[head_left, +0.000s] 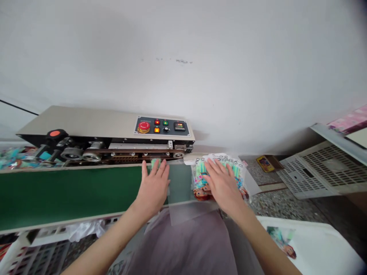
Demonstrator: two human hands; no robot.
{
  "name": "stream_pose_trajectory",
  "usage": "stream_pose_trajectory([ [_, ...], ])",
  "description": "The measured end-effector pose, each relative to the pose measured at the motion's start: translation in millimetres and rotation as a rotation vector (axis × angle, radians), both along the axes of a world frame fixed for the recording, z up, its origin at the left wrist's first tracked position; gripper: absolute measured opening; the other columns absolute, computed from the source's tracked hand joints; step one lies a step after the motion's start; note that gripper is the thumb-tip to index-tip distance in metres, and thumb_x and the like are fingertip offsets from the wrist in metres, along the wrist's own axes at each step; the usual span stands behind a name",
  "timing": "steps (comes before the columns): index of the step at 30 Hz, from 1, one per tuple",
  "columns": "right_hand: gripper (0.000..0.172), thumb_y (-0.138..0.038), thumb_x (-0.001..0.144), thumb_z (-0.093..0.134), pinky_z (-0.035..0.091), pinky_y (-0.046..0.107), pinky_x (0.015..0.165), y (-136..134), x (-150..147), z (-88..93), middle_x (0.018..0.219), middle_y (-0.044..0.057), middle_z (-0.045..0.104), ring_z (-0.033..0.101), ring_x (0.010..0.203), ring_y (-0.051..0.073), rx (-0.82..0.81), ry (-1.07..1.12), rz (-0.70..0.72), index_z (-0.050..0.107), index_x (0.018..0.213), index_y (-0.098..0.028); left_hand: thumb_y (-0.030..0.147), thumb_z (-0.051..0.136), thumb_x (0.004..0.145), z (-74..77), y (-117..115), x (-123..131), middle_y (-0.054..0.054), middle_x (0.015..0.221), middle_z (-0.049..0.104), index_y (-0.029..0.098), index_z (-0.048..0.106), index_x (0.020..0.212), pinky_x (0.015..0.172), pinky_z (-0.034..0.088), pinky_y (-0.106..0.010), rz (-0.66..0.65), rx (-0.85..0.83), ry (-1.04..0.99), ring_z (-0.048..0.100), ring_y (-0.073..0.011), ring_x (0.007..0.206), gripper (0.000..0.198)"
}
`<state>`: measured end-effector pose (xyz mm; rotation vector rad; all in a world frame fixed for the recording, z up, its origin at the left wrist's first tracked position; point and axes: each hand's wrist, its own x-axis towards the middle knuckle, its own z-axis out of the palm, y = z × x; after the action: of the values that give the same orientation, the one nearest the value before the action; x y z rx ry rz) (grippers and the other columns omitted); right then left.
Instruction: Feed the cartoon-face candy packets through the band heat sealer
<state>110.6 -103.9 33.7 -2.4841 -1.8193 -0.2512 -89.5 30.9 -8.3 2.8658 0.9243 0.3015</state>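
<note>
White wall behind, plain apart from a few faint marks. Below it, a band sealing machine (94, 124) with a dark control panel (162, 126), a red stop button (143, 126) at the panel's left end and small lit lamps beside it. In front of the machine, a green conveyor belt (69, 191) stretching from the left edge to mid-frame.

Flat on the belt's right end, the left hand (153, 187): palm down, fingers spread wide, gripping nothing, fingertips on a clear packet (155, 163) with pale green contents just below the sealer's rollers. Beside that wrist, loose clear film (183, 214) hanging over the belt's near edge.

Likewise open and flat, the right hand (222, 183), pressing down on a stack of colourful packets (236, 170) just past the belt's right end, near the machine's corner.

At far left, a blurred heap of packets (17, 156). To the right, a white slatted crate (321, 172) tilted on the speckled floor (275, 206), well apart from the stack, with a small yellow box (265, 163) between them.
</note>
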Motion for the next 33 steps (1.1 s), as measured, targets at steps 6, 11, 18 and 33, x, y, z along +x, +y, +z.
stream_pose_trajectory([
  [6, 0.042, -0.034, 0.103, 0.041, 0.027, 0.062, 0.115, -25.7, -11.2, -10.8, 0.149, 0.014, 0.054, 0.041, 0.143, 0.038, -0.034, -0.091, -0.038, 0.064, 0.133, -0.014, 0.028, 0.028, 0.106, 9.4, -29.1, 40.5, -0.013, 0.154, 0.048, 0.014, 0.050, 0.145, 0.123, 0.020, -0.064, -0.229, -0.183, -0.099, 0.039, -0.0287, 0.147, 0.047],
  [11, 0.036, -0.028, 0.102, 0.041, 0.031, 0.058, 0.112, 2.2, -5.1, -3.1, 0.141, 0.012, 0.062, 0.047, 0.136, 0.035, -0.006, -0.045, -0.059, 0.072, 0.120, -0.019, 0.035, 0.032, 0.107, -10.4, -36.5, 57.1, -0.014, 0.155, 0.047, 0.014, 0.045, 0.149, 0.121, 0.021, -0.066, -0.186, -0.210, -0.123, 0.037, -0.0307, 0.148, 0.049],
  [18, 0.020, -0.021, 0.089, 0.060, 0.039, 0.052, 0.102, 57.0, 32.7, 0.2, 0.126, 0.013, 0.069, 0.054, 0.123, 0.034, 0.082, 0.318, -0.141, 0.072, 0.106, -0.019, 0.034, 0.037, 0.105, -18.1, -36.0, 55.1, -0.014, 0.158, 0.043, 0.013, 0.041, 0.151, 0.121, 0.017, -0.070, -0.182, -0.186, -0.119, 0.032, -0.0316, 0.150, 0.051],
  [33, 0.024, -0.038, 0.065, 0.081, 0.043, 0.028, 0.067, 15.5, 48.7, 88.3, 0.075, -0.001, 0.063, 0.055, 0.070, 0.014, 0.516, 1.288, -0.085, 0.065, 0.074, -0.023, 0.025, 0.042, 0.102, 14.1, -11.5, 67.8, -0.010, 0.114, 0.076, 0.016, 0.066, 0.123, 0.092, 0.058, -0.037, -0.009, -0.995, -0.765, 0.072, -0.0214, 0.103, 0.033],
])
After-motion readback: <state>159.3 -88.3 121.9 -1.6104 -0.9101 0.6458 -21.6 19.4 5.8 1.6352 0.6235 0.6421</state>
